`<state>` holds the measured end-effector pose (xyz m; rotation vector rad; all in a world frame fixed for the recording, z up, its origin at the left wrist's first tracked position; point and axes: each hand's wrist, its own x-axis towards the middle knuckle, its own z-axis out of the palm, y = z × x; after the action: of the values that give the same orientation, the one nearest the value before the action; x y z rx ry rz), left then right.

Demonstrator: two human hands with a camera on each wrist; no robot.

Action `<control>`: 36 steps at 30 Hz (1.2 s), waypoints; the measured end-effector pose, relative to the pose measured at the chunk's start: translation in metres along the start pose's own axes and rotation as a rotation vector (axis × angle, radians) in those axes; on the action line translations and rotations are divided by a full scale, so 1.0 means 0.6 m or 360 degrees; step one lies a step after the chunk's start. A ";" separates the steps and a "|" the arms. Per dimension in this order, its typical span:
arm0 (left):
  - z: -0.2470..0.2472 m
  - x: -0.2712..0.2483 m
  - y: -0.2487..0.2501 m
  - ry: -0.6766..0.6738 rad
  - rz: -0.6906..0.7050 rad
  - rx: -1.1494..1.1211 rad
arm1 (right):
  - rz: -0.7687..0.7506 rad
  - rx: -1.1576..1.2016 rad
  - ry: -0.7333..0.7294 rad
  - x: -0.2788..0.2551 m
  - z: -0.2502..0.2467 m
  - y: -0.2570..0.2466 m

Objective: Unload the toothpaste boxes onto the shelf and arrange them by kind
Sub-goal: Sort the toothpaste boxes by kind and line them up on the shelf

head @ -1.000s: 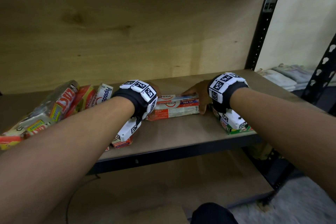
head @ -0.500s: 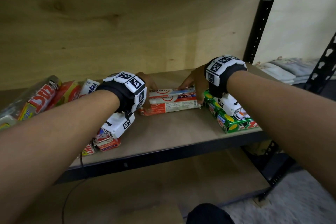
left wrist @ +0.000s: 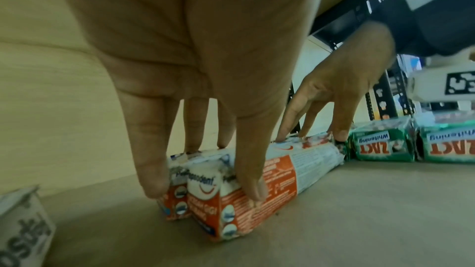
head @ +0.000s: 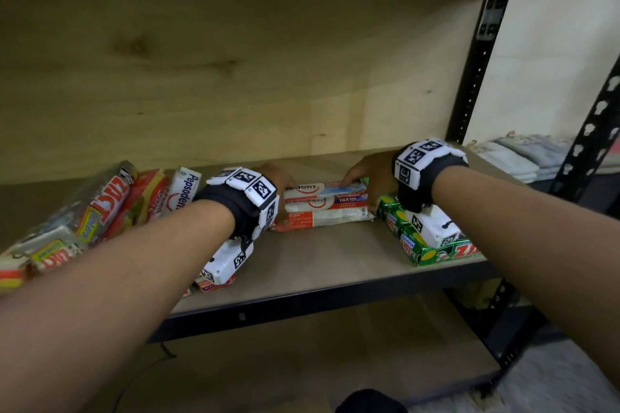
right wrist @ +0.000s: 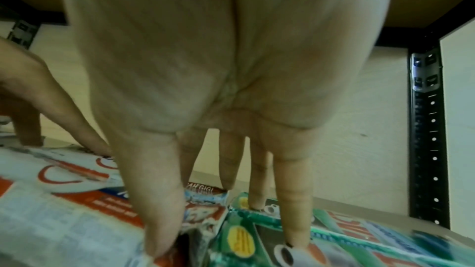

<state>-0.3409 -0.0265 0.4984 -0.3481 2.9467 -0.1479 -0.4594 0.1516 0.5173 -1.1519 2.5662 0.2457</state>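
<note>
Pepsodent boxes [head: 327, 208], the red-and-white bundle, are lying flat on the wooden shelf [head: 322, 261] about mid-way along, long side facing me. I've got both hands on them, one per end. My left hand [head: 273, 179] is on the left end: from the left wrist view the fingers [left wrist: 151, 170] point down, a bit spread, with the thumb on the front face near the end and the outermost finger down on the end flaps, so the grip is pinching that end of the bundle. My right hand [head: 370, 174] is doing the same on the right end, thumb [right wrist: 159, 220] down at the front corner, fingers reaching over the top; the outer fingers land on the green ZACT boxes [head: 432, 241], which sit just beside the bundle, touching or nearly so, I can't tell which.

Off to the left there's a messy heap: another Pepsodent box [head: 183, 193] tilted up on end, leaning against red ZACT packs [head: 107, 203] in clear wrap. A couple more red boxes [head: 214, 282] sit at the shelf's front edge under my left wrist. Folded towels [head: 523, 157] are off to the right past the black upright [head: 473, 77].
</note>
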 end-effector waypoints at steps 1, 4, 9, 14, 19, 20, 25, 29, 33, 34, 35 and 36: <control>-0.002 -0.007 0.000 0.0006 0.0004 -0.0003 | 0.0029 0.0038 0.0047 -0.007 0.002 -0.002; -0.013 -0.040 -0.009 0.0123 0.0002 -0.0044 | 0.0080 0.0080 0.0136 -0.023 0.016 -0.010; -0.038 -0.104 -0.050 0.0255 -0.0095 -0.0183 | 0.0128 0.0049 0.0216 -0.053 0.012 -0.052; -0.056 -0.175 -0.116 0.0271 -0.0224 -0.0184 | 0.0066 0.0016 0.0282 -0.070 -0.007 -0.135; -0.052 -0.239 -0.171 0.0190 -0.0264 -0.0092 | -0.0067 0.0093 0.0288 -0.091 -0.019 -0.238; -0.046 -0.247 -0.181 0.0177 -0.0262 -0.0079 | -0.0090 0.0141 0.0294 -0.091 -0.015 -0.258; -0.021 -0.279 -0.201 0.0181 -0.0217 -0.0132 | -0.0174 0.0361 0.0200 -0.082 0.009 -0.345; -0.011 -0.289 -0.203 0.0236 -0.0190 -0.0194 | -0.0251 0.0376 0.0162 -0.068 0.028 -0.390; -0.009 -0.289 -0.204 0.0281 -0.0180 -0.0210 | -0.0267 0.0394 0.0126 -0.058 0.038 -0.410; -0.008 -0.288 -0.204 0.0281 -0.0173 -0.0213 | -0.0285 0.0410 0.0101 -0.061 0.038 -0.411; -0.007 -0.286 -0.205 0.0279 -0.0167 -0.0215 | -0.0295 0.0413 0.0081 -0.065 0.037 -0.410; -0.005 -0.284 -0.206 0.0276 -0.0162 -0.0216 | -0.0307 0.0401 0.0075 -0.067 0.037 -0.407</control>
<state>-0.1509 -0.1054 0.5428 -0.5302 3.1192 0.0099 -0.2464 0.0245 0.5044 -1.3069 2.4160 -0.1474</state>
